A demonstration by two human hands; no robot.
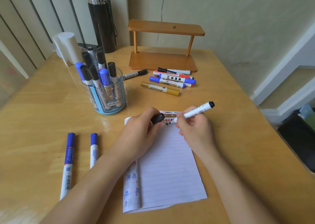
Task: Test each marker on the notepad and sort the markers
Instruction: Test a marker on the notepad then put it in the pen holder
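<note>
A lined notepad (168, 169) lies in front of me with small test marks at its top edge and blue marks on a folded-back page at left. My right hand (196, 130) grips a white marker with a black end (197, 111), its tip over the pad's top. My left hand (139, 133) pinches the marker's black cap (157, 118) just left of the tip. Two blue markers (68, 162) (93, 148) lie on the table at left. A clear cup (107, 94) holds several black and blue markers. Several loose markers (172, 80) lie beyond the pad.
A wooden two-tier shelf (163, 60) stands at the back of the table. A black flask (100, 19) and a paper roll (68, 46) stand at the back left. One black-capped marker (135, 74) lies beside the cup. The table's right edge (289, 148) drops off to the floor.
</note>
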